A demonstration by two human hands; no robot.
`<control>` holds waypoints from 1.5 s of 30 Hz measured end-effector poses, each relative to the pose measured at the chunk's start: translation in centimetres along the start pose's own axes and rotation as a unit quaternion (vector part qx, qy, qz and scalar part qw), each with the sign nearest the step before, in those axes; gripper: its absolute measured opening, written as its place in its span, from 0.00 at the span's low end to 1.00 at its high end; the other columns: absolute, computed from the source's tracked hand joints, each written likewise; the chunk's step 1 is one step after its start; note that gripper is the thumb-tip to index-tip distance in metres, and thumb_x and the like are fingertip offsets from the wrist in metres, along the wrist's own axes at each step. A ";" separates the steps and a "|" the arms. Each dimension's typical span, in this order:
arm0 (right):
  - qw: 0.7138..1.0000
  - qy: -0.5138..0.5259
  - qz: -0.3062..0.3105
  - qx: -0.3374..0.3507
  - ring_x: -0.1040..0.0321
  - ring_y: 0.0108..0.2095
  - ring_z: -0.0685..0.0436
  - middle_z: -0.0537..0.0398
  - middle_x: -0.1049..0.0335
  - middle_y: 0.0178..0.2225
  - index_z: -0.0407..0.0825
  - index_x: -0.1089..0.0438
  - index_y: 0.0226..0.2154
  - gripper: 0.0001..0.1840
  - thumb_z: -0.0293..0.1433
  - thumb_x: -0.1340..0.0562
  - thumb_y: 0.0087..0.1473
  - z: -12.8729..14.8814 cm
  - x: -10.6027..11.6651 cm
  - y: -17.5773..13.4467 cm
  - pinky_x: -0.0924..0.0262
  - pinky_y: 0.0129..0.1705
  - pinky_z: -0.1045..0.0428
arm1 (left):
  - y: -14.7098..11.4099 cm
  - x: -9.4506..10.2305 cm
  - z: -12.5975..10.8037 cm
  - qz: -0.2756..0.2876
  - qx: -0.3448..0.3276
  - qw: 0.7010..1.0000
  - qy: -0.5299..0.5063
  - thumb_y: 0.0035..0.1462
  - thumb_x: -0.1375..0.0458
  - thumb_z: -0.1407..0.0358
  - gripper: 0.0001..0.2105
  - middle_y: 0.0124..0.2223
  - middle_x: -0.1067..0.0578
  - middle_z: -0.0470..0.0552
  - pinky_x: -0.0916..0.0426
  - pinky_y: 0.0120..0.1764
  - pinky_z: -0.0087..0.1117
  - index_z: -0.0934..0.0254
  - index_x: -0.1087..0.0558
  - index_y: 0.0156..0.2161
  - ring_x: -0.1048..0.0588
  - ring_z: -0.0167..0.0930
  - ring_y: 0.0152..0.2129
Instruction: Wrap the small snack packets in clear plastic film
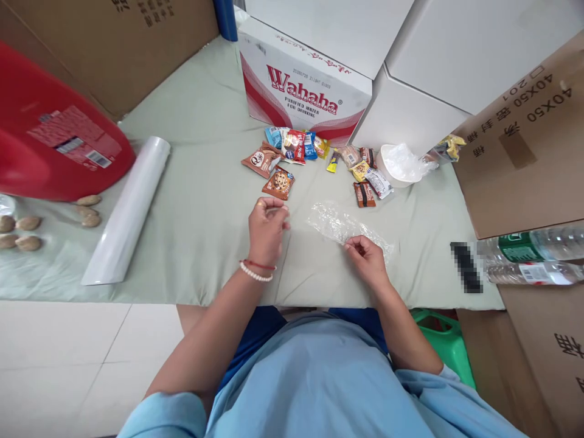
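Observation:
My right hand pinches the lower edge of a clear plastic bag, which lies crinkled on the cloth. My left hand hovers to the left of the bag with its fingers curled together; whether anything small is between them is hidden. Just beyond it lies a brown cookie packet, with another brown snack packet behind. A red-and-white snack packet and several blue and yellow ones lie further back. Right of these, a second group includes a brown packet with a dark band and a white packet.
A white tub with plastic film stands at the right. Behind the snacks is a Wahaha carton. A white roll, a red jug and walnut-like things are left; bottles and a cardboard box are right.

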State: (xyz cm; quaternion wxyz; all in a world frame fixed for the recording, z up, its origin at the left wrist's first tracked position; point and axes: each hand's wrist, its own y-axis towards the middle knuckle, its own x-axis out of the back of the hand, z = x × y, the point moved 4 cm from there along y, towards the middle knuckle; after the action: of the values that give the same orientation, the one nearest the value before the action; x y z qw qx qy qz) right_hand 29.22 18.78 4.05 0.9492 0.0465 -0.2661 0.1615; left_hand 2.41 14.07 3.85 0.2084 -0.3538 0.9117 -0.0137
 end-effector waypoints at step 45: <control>0.942 0.261 0.094 -0.189 0.54 0.18 0.57 0.62 0.31 0.24 0.50 0.32 0.29 0.25 0.47 0.22 0.40 0.3 2.1 4.4 0.64 0.19 0.56 | -6.0 -4.6 -6.4 0.141 -0.367 0.776 0.493 0.63 0.47 0.72 0.09 0.38 0.22 0.51 0.27 0.42 0.35 0.61 0.24 0.39 0.22 0.33 0.37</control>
State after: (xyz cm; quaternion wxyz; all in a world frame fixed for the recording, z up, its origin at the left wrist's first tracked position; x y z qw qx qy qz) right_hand 29.31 23.46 5.42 0.9571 -0.2029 -0.0380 0.2035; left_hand 6.85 11.76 12.40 -0.4157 -0.2156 0.8653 0.1787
